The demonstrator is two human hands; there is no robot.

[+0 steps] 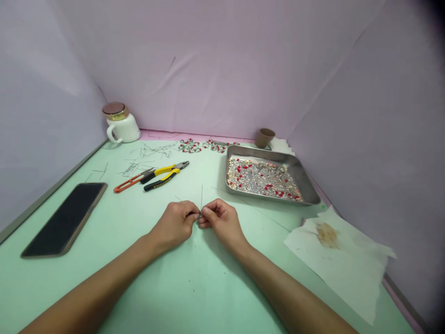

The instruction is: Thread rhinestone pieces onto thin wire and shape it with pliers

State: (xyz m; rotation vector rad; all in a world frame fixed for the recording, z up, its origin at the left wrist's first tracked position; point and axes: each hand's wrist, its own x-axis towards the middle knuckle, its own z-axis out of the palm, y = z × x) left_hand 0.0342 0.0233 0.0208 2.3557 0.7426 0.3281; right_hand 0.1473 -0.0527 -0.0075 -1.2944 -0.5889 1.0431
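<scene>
My left hand (pixel 179 220) and my right hand (pixel 222 221) meet fingertip to fingertip above the middle of the green table (pixel 167 283). Both are closed in a pinch on a thin metal wire (pixel 202 195), whose straight end rises upright between them. Whatever sits at the pinched end is hidden by the fingers. Beyond the left hand lie pliers (pixel 167 175) with yellow and black handles, beside an orange-red cutter (pixel 130 183). Past the right hand stands a steel tray (pixel 264 198) holding many small clear, gold and red beads (pixel 259 176).
A phone (pixel 66 218) lies at the left. Loose wire pieces (pixel 139 164) and red-beaded pieces (pixel 190 145) are at the back. A lidded white mug (pixel 125 127) stands back left, a brown cup (pixel 265 138) back right. Stained white paper (pixel 347 269) lies at the right. Pale walls enclose the table.
</scene>
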